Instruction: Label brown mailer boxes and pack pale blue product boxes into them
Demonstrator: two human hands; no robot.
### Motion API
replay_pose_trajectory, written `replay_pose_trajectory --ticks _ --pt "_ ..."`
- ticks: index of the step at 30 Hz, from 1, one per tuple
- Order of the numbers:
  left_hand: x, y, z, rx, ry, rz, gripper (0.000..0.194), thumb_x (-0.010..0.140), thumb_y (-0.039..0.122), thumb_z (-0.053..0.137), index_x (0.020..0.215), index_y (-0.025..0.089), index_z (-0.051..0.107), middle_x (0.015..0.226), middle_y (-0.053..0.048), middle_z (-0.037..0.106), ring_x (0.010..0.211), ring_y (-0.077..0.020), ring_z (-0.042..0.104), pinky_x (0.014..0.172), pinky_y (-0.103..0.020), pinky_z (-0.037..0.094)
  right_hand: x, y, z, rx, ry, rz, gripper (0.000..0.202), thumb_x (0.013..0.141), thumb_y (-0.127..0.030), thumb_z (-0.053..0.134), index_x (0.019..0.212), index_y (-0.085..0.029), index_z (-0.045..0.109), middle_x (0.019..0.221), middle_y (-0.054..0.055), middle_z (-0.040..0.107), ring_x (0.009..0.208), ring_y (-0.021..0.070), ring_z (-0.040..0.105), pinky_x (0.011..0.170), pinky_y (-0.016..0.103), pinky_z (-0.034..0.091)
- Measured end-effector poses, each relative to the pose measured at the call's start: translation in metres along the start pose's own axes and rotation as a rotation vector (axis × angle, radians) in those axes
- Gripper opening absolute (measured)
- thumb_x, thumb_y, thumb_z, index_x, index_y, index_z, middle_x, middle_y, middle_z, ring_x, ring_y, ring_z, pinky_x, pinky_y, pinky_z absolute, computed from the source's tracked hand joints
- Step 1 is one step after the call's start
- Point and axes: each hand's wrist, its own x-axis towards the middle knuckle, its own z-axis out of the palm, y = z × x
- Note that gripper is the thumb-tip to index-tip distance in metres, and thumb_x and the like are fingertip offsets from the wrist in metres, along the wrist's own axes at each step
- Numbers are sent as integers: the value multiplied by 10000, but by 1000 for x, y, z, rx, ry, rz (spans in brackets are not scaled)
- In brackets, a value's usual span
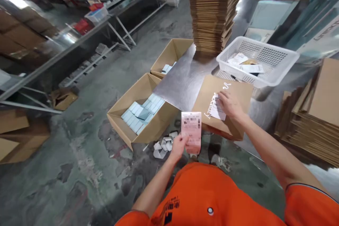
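Observation:
My left hand (179,145) pinches the lower left edge of a pinkish printed shipping label (191,129), held upright in front of my orange shirt. To the right, a closed cardboard box (205,93) with white lettering lies at the table's near edge. My right hand (230,104) rests on its top with the fingers extended. Partly under that hand is a small white printed slip (217,112); whether the fingers grip it or only press on it is hard to see.
Two open cartons (124,136) with pale blue small boxes (143,113) stand left of the metal table (174,83). A white plastic basket (284,56) holds papers. Flattened cardboard stacks (212,17) rise behind and at right. Paper scraps (164,146) litter the floor.

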Motion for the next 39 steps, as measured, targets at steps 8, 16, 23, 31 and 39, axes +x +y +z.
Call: replay_pose_trajectory --ticks 8,16,23,31,39 --pt "51 38 28 81 -85 288 247 818 371 705 952 181 790 1352 -122 684 1285 -279 607 1101 -364 430 -85 -29 26 75 -56 -351 532 1016 -417 427 1472 -156 513 1556 157 475 1479 343 367 1219 574 289" --pt "-23 37 43 231 -179 319 264 837 396 675 943 191 804 1534 -139 535 1425 -320 489 1154 -384 391 -141 42 -32 546 158 674 566 887 -391 524 1380 -117 568 1161 181 715 1000 335 687 863 492 572" --pt "-39 48 76 61 -357 114 501 717 627 760 846 143 780 864 -79 765 819 -222 682 779 -316 558 -229 165 -172 294 679 833 686 879 -594 535 1433 -192 577 1116 186 704 935 330 676 881 552 522" --pt "-54 42 112 56 -423 -15 599 611 723 786 723 142 692 664 -10 640 635 -151 585 635 -273 506 -210 165 -202 51 479 529 784 856 -778 497 1370 -194 595 1375 214 571 1314 449 488 1048 676 405" --pt "-48 68 107 -75 -359 119 617 581 451 906 1095 168 714 1069 -79 739 975 -216 662 907 -320 512 -123 -21 -85 851 -80 39 567 909 -712 457 694 -205 595 634 22 581 597 161 514 556 290 416"
